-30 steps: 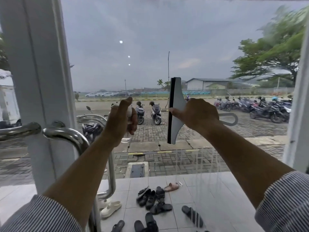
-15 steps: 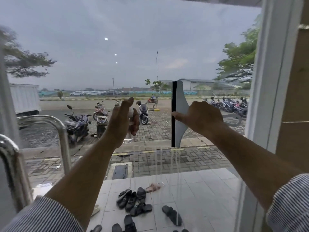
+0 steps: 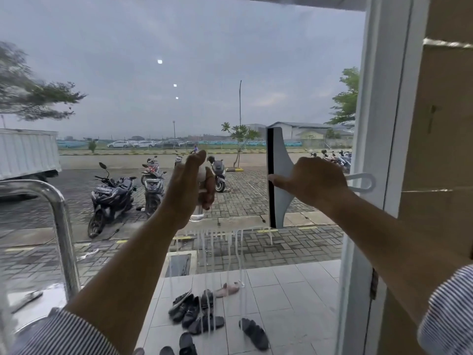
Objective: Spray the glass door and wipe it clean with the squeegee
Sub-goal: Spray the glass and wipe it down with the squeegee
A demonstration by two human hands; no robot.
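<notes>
Gripping the squeegee [image 3: 280,155], centre right, is the right hand [image 3: 314,180]; the left hand [image 3: 189,185] clasps the bottle [image 3: 198,217] — drips [image 3: 212,243] at lower centre may streak the glass [image 3: 179,34] if missed.

This is a building entrance: the glass door [image 3: 204,60] shows a tiled porch [image 3: 294,290] with shoes [image 3: 194,311] at 6 o'clock and parked scooters [image 3: 110,198] at 9 o'clock.

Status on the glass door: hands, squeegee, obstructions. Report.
Left hand grips spray bottle, raised. Right hand holds squeegee, blade vertical at glass door near right frame. Drip streaks below both hands; chrome handle far left, clear of blade.
</notes>
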